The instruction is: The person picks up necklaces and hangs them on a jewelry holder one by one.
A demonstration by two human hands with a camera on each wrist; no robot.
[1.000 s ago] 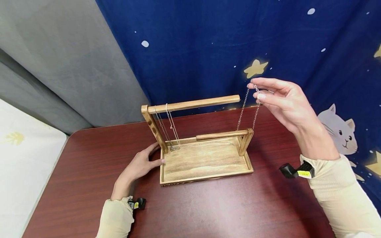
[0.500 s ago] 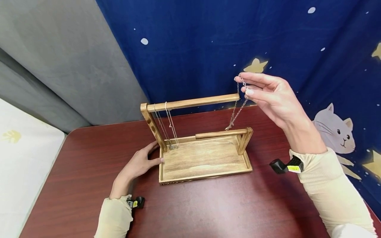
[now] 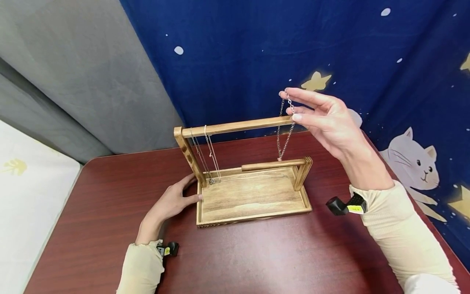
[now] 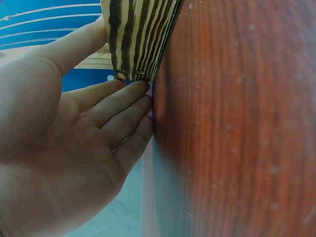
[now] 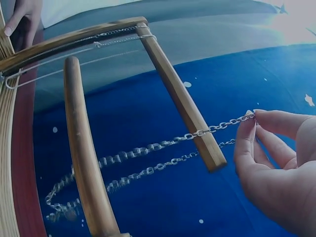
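Note:
My right hand (image 3: 330, 126) pinches a silver chain necklace (image 5: 148, 148) at its top, fingers and thumb holding a loop apart. In the head view the loop overlaps the right end of the upper bar (image 3: 242, 124); in the right wrist view its strands run past the bar's free end (image 5: 215, 158). The lower part of the chain hangs down behind the lower bar (image 3: 271, 165). My left hand (image 3: 176, 200) holds the left end of the wooden jewelry stand (image 3: 253, 220), thumb (image 4: 84, 42) at the rim and fingertips (image 4: 143, 89) at the back corner.
Thin necklaces (image 3: 213, 159) hang near the left end of the upper bar, reaching down to the tray floor. The stand sits on a dark red table (image 3: 249, 257). A blue starry curtain (image 3: 238, 61) hangs close behind, with a grey curtain (image 3: 92, 81) at left.
My right hand has moved left with the necklace, from right of the upper bar to its free end, so the loop now overlaps the bar. The left hand stays on the stand.

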